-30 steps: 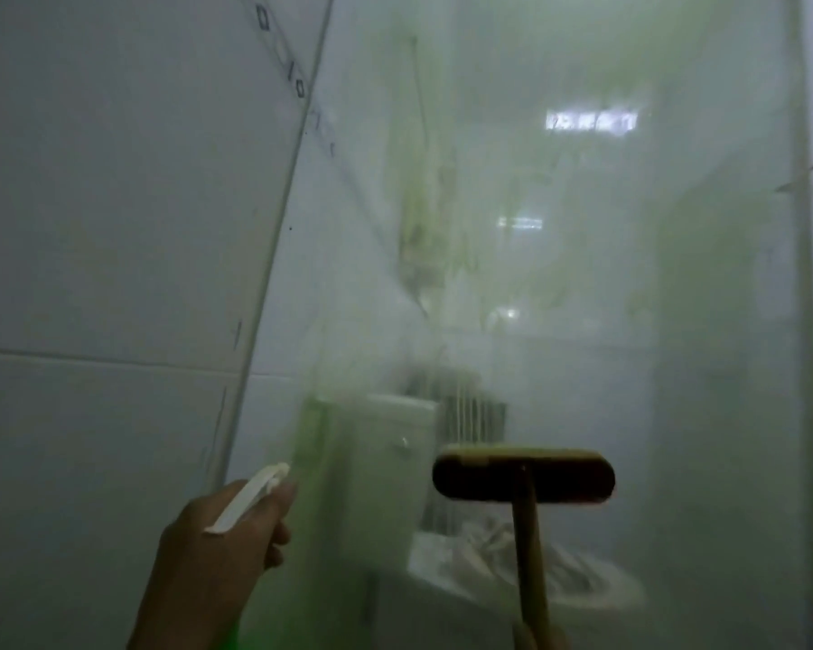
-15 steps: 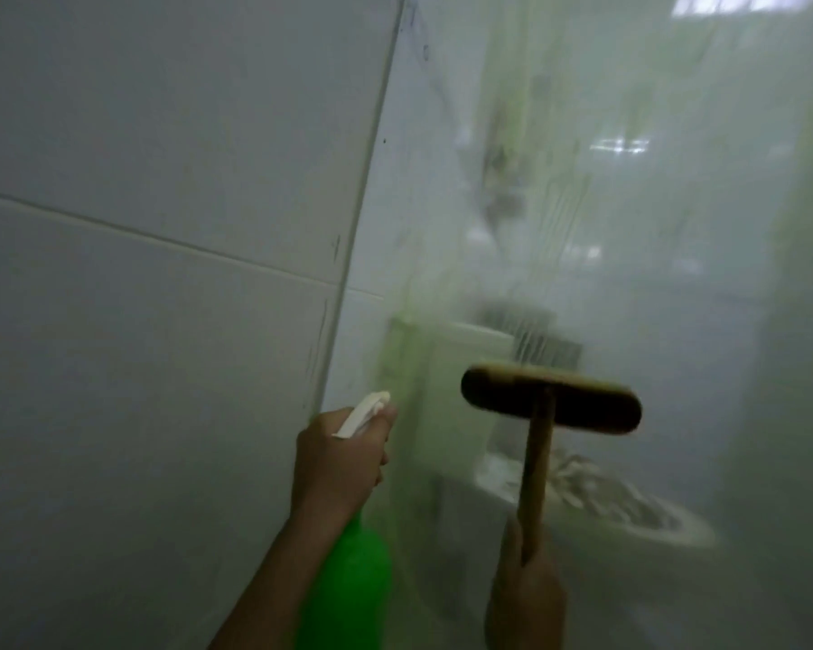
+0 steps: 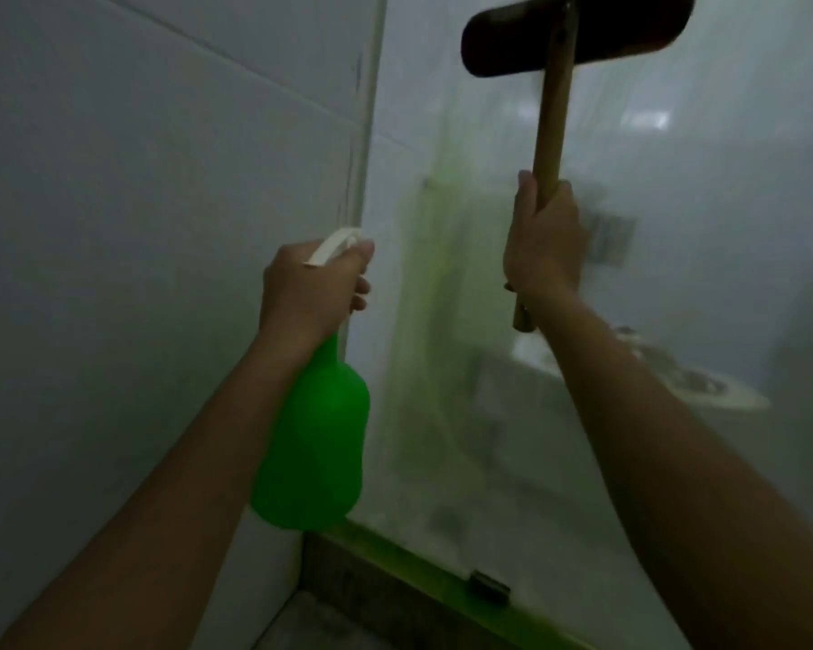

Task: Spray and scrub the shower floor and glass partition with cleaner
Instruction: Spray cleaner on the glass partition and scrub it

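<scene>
My left hand (image 3: 308, 286) grips the white trigger head of a green spray bottle (image 3: 315, 443), its nozzle close to the left edge of the glass partition (image 3: 677, 227). My right hand (image 3: 543, 241) holds the wooden handle of a scrub brush (image 3: 569, 32), whose dark head is raised near the top of the view in front of the glass. Green streaks of cleaner (image 3: 435, 274) run down the glass between my hands. A strip of the shower floor (image 3: 320, 621) shows at the bottom.
A white tiled wall (image 3: 137, 227) fills the left side and meets the glass at a corner. A low stone kerb (image 3: 395, 588) with a small metal clip (image 3: 489, 586) carries the glass. A toilet bowl (image 3: 705, 387) shows blurred behind the glass.
My view has tilted down, so both arms, the whole bottle and the kerb have come into sight. The brush sits higher in the view than before, and both hands show more fully.
</scene>
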